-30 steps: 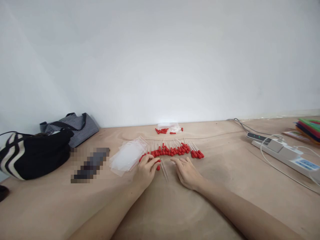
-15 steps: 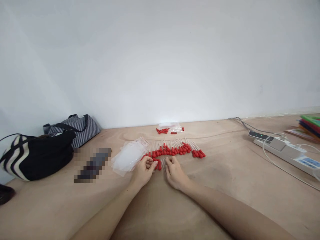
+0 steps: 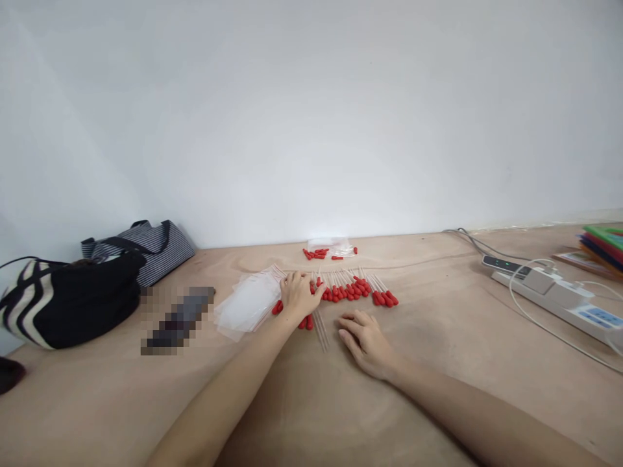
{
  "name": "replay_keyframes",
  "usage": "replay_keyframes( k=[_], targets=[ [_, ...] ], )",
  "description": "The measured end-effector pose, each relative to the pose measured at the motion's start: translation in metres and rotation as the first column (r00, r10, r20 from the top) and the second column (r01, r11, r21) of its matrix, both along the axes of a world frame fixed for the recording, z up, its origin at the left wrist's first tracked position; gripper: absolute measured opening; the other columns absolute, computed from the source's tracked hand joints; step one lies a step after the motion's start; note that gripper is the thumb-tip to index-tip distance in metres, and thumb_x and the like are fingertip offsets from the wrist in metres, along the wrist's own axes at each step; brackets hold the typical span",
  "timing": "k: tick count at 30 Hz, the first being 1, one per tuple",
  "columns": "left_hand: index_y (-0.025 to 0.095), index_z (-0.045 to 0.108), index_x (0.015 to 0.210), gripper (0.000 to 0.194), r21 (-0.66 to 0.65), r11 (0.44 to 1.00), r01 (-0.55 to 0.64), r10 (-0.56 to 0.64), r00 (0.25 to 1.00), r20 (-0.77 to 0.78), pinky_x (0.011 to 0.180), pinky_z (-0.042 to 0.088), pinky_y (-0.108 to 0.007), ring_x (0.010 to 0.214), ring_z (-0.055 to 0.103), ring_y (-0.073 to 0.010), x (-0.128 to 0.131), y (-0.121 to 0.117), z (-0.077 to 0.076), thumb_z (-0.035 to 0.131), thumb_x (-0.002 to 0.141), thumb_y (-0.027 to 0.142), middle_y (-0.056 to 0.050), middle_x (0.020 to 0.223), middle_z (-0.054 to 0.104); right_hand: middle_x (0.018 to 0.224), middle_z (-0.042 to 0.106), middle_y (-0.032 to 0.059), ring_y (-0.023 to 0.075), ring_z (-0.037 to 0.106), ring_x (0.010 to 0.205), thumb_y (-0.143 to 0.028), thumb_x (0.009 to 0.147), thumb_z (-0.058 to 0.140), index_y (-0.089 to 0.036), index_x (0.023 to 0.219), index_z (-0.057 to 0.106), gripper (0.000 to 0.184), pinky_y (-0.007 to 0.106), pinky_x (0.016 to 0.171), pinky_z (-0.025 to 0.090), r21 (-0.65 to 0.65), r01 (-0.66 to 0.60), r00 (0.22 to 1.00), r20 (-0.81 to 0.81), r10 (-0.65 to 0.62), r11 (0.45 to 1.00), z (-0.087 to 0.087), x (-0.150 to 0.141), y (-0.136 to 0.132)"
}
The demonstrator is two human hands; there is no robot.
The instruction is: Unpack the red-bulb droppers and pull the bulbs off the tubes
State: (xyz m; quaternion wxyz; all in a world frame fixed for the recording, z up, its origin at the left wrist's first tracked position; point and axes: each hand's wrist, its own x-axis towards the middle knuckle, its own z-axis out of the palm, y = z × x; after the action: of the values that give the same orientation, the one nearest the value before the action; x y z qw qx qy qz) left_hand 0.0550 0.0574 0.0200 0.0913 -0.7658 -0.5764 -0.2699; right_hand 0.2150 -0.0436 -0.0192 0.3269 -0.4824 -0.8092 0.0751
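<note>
A row of clear droppers with red rubber bulbs (image 3: pixel 357 290) lies across the wooden table (image 3: pixel 438 337). My left hand (image 3: pixel 299 294) rests on the left end of that row, fingers curled over the droppers; whether it grips one is hidden. Two or three droppers (image 3: pixel 318 323) lie set apart just in front of it. My right hand (image 3: pixel 366 340) lies on the table to the right of those droppers, fingers loosely bent, holding nothing. A stack of clear plastic bags (image 3: pixel 248 303) sits to the left of my left hand.
A small bag with loose red bulbs (image 3: pixel 328 250) lies by the wall. Two striped bags (image 3: pixel 73 298) and a blurred dark object (image 3: pixel 178 321) are at the left. A power strip with cables (image 3: pixel 549 292) and coloured folders (image 3: pixel 603 250) are at the right.
My left hand has moved forward onto the left end of the dropper row. My right hand has drawn back to the right, away from the set-apart droppers.
</note>
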Motion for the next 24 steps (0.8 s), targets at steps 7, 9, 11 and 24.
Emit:
replay_keyframes(
  k=[7, 9, 11, 24],
  targets=[
    [0.016, 0.061, 0.059, 0.024, -0.027, 0.997, -0.067, 0.067, 0.998, 0.016, 0.081, 0.032, -0.047, 0.094, 0.047, -0.0307, 0.011, 0.018, 0.001, 0.053, 0.072, 0.034, -0.013, 0.091, 0.058, 0.100, 0.056, 0.0083, 0.0181, 0.052, 0.092, -0.023, 0.084, 0.039, -0.020, 0.100, 0.059, 0.026, 0.033, 0.079, 0.043, 0.049, 0.037, 0.999, 0.000, -0.037, 0.998, 0.000, 0.017, -0.002],
    [0.016, 0.061, 0.060, 0.022, -0.012, 0.997, -0.077, 0.078, 0.997, 0.029, 0.084, 0.031, -0.048, 0.098, 0.046, -0.0301, 0.004, 0.013, 0.004, 0.052, 0.073, 0.031, -0.012, 0.095, 0.058, 0.101, 0.056, 0.0086, 0.0187, 0.052, 0.092, -0.024, 0.083, 0.042, -0.020, 0.101, 0.059, 0.025, 0.034, 0.079, 0.043, 0.077, 0.024, 1.000, 0.006, -0.025, 0.997, 0.000, 0.018, -0.001],
    [0.017, 0.061, 0.062, 0.018, 0.027, 0.998, -0.053, 0.052, 0.998, 0.044, 0.086, 0.030, -0.047, 0.099, 0.046, -0.0285, -0.007, 0.000, 0.007, 0.053, 0.073, 0.029, -0.011, 0.098, 0.057, 0.101, 0.056, 0.0093, 0.0195, 0.052, 0.093, -0.024, 0.082, 0.044, -0.019, 0.104, 0.057, 0.026, 0.035, 0.080, 0.043, 0.120, 0.019, 1.000, 0.005, -0.020, 0.993, 0.001, 0.018, 0.000],
    [0.020, 0.057, 0.079, 0.008, 0.084, 0.840, 0.536, -0.537, 0.844, -0.009, 0.089, 0.036, -0.039, 0.100, 0.047, -0.0203, -0.041, -0.065, -0.013, 0.050, 0.079, 0.024, -0.005, 0.097, 0.059, 0.119, 0.053, 0.0059, 0.0211, 0.040, 0.115, -0.036, 0.083, 0.047, -0.027, 0.115, 0.052, 0.034, 0.046, 0.096, 0.025, 0.200, -0.055, 0.977, 0.215, 0.011, 0.978, 0.010, 0.011, 0.007]
  ],
)
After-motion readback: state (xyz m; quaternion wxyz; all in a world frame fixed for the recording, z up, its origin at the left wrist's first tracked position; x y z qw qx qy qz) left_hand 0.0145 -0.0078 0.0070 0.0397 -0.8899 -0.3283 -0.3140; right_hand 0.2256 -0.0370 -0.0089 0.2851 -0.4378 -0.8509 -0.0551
